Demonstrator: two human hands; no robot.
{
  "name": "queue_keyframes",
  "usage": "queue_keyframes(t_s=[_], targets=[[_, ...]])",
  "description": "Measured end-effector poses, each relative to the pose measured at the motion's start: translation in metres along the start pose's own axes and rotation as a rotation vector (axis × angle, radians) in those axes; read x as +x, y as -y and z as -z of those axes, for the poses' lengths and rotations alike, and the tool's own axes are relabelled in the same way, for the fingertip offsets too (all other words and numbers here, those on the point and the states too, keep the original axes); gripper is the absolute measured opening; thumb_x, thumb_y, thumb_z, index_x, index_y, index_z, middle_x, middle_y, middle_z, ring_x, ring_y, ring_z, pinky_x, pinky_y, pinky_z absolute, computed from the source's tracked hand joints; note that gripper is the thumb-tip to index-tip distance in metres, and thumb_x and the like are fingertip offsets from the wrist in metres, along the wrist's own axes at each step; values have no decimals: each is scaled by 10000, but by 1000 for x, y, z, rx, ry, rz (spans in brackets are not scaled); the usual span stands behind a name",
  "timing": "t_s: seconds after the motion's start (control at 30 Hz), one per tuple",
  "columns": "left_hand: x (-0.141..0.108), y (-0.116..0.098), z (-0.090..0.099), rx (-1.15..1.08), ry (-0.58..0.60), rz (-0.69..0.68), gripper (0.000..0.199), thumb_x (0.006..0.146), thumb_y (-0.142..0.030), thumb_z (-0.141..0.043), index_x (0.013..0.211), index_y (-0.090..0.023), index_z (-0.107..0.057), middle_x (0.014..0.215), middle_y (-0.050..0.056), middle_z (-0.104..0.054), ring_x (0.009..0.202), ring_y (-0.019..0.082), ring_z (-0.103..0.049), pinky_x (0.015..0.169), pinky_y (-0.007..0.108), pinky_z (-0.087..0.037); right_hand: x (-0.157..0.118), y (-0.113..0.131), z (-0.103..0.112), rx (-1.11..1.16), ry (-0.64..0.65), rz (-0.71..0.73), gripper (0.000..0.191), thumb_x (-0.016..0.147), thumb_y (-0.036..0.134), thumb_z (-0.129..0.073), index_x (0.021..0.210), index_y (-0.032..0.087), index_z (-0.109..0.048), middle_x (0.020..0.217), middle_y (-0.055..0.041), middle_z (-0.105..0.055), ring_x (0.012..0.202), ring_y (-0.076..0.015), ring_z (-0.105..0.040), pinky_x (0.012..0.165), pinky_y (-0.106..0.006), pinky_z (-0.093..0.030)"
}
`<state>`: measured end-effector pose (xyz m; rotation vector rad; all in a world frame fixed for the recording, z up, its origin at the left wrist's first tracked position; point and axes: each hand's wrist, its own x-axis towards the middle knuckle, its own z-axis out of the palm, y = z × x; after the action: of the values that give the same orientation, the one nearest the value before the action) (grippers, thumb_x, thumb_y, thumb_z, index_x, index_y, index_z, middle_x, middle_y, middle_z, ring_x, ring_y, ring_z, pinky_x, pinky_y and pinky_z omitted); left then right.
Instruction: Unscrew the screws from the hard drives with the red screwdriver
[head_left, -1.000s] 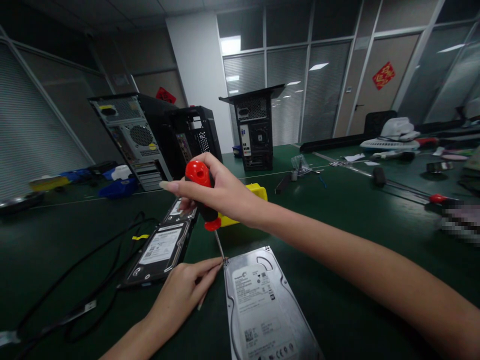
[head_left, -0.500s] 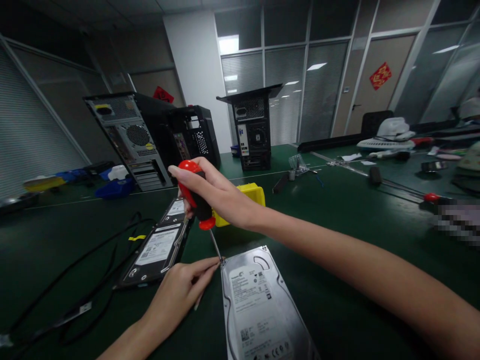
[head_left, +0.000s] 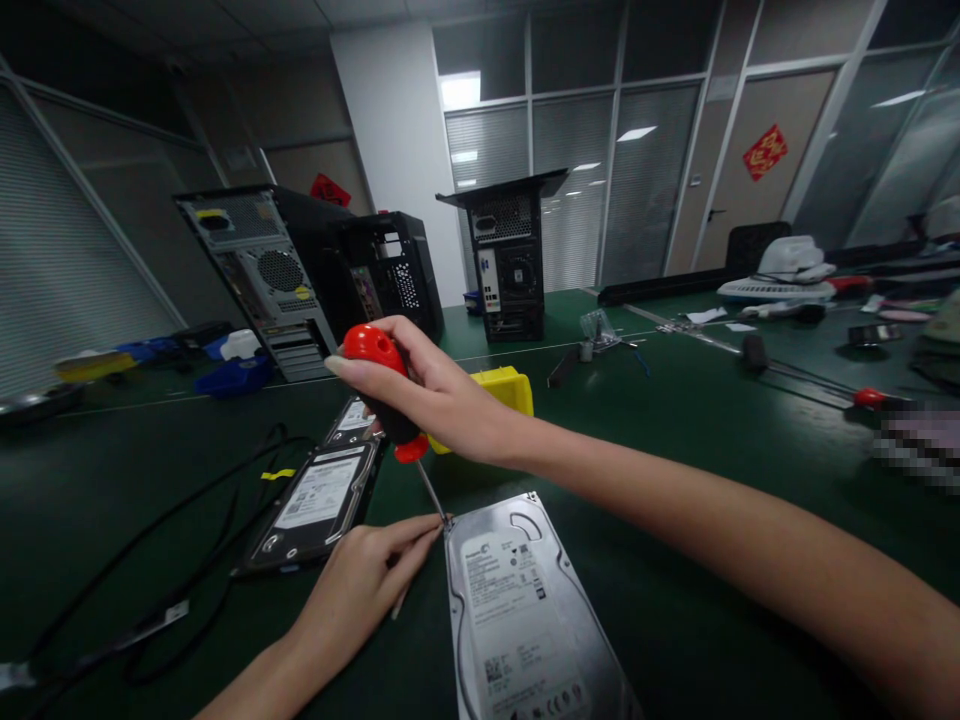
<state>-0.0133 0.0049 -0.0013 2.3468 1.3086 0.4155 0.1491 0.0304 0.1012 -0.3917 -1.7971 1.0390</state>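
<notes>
My right hand is wrapped around the red and black handle of a screwdriver. Its metal shaft slants down, and the tip meets the far left corner of a silver hard drive lying label up on the table. Beside that corner is my left hand, its thumb and forefinger pinched together right at the screwdriver's tip. Whatever lies between those fingertips is too small to make out. Behind my right hand stands a yellow bin, partly hidden.
Two more hard drives lie left of my hands, near black cables. Computer cases stand at the back left, another case at the back centre. Tools and a white helmet-like object are on the right.
The screwdriver's handle has turned slightly and tilted a little left in my right hand. Its tip stays at the drive's corner, and my left hand keeps its place.
</notes>
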Motion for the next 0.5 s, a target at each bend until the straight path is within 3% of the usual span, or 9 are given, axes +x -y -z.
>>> queue_keyframes(t_s=[0.13,0.23,0.43,0.5], targets=[[-1,1,0,6,-9,-11,396,908,-364,-401,1135,-157,-651,673,0,-710,456,129,-586,558,210,-448,1,-3,2,48,9,14,409,767,374,-626,1006,225,-329,838,15,-483,708,-99,-565,680,-269,-516],[-1,3,-1,6,-13,-2,398,910,-363,-398,1142,-157,-648,628,-9,-695,447,125,-583,568,210,-451,0,-3,3,111,45,0,470,757,382,-638,1045,240,-295,793,33,-476,620,-91,-559,590,-252,-504],[1,5,-3,8,-9,4,408,913,-367,-397,1180,-158,-625,607,-12,-690,455,128,-588,588,220,-454,0,0,-1,154,60,-15,302,900,461,-368,1081,220,-392,713,32,-428,574,-78,-484,583,-240,-458],[1,6,-3,8,-9,-1,404,916,-369,-397,1176,-164,-627,628,-9,-699,464,130,-592,596,223,-455,1,0,-1,153,58,-34,299,895,465,-379,1052,211,-403,722,30,-428,597,-77,-483,605,-239,-461]])
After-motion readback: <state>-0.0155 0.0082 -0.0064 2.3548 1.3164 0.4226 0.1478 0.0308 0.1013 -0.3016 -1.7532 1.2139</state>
